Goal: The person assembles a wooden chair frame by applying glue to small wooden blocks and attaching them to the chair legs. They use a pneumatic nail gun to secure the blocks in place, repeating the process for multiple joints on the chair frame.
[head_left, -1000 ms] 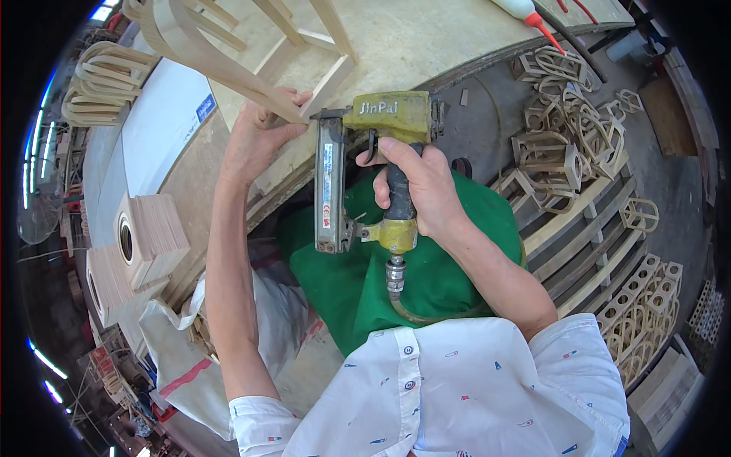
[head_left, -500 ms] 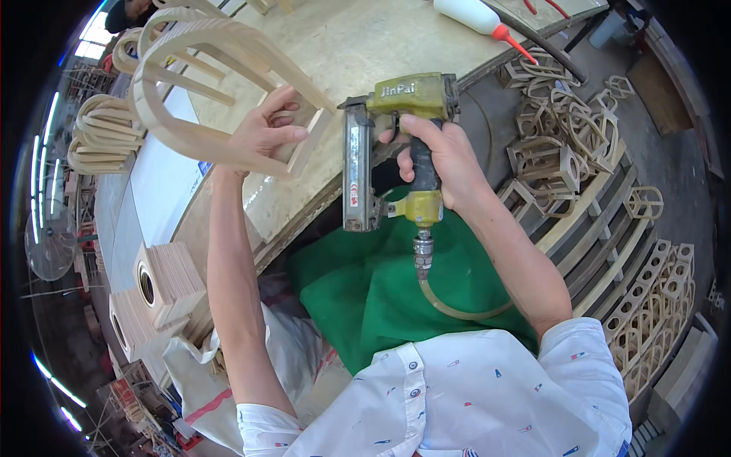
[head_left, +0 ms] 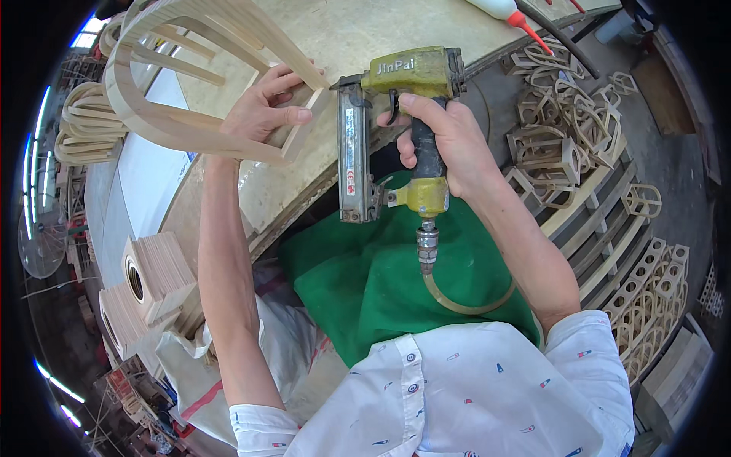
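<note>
My left hand (head_left: 263, 110) is closed round the end of a pale bent-wood frame (head_left: 126, 99), its thumb lying by a short crosspiece (head_left: 304, 128). The frame has curved, U-shaped sides and is held tilted above the workbench. In my right hand (head_left: 457, 145) is a yellow-green nail gun (head_left: 407, 70), gripped by its black handle, with the index finger near the trigger. The gun's nose is at the upper corner of the frame's crosspiece end; whether they touch, I cannot tell. A hose (head_left: 464, 308) runs from a metal coupling under the handle.
The worktable (head_left: 365, 34) carries a white bottle with a red nozzle (head_left: 525, 27). More bent frames (head_left: 87, 126) stand at left, above stacked square boards with round holes (head_left: 160, 278). Wooden frames (head_left: 560, 156) pile up at right beside slats. A green cloth (head_left: 396, 282) covers my lap.
The frame in my left hand has shifted left and slightly up. The nail gun has risen a little, its nose staying by the frame's corner. The whole view has shifted slightly too.
</note>
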Demonstrator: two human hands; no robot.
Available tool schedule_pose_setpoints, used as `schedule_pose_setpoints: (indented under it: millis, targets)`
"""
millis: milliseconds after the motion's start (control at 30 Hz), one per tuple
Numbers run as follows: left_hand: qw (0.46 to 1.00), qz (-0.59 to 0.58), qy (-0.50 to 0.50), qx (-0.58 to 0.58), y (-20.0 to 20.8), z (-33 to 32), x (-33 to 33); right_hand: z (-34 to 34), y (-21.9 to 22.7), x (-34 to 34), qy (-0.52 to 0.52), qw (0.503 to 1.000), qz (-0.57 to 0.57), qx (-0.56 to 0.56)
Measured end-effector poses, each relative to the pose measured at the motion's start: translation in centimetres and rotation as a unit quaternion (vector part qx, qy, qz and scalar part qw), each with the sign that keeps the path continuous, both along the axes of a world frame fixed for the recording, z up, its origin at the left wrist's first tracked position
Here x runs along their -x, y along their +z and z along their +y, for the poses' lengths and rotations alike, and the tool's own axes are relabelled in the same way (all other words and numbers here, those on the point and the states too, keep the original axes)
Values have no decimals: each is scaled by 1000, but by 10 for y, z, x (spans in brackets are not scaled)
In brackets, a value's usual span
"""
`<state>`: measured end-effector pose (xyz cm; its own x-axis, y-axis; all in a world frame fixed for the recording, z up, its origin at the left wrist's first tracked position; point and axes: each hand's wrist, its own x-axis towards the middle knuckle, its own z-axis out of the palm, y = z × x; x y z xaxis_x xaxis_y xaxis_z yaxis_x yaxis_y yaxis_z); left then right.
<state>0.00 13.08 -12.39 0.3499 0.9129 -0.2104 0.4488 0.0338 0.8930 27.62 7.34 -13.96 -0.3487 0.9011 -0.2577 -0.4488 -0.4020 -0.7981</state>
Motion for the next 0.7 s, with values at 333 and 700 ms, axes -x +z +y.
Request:
schedule_pose_setpoints:
  millis: [333, 700]
  targets:
    - [1000, -1, -3, -6, 4, -2, -1, 3, 10, -3, 9, 999, -26, -38]
    - [999, 0, -7, -51, -7, -2, 1, 20, 90, -29, 150, 866, -374, -296]
